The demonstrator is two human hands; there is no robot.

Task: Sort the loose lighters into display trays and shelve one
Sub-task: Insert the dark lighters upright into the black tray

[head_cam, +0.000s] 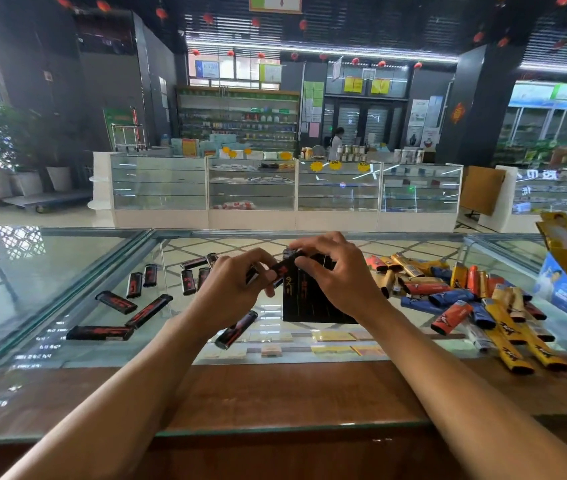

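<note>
Sort looks partway: left hand (230,287) and right hand (339,271) both pinch one black lighter (284,267) over the centre black display tray (310,303) (fill hidden), loose black lighters (148,310) lie left, coloured pile (448,289) right looks unsorted, shelving not yet done.

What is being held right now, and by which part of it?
A black lighter, over the black tray. The right-hand grip pinches its far end; the left-hand grip pinches its near end.

Left grip (232,289) and right grip (339,271) are bare, forearms (448,386) unsleeved.
</note>
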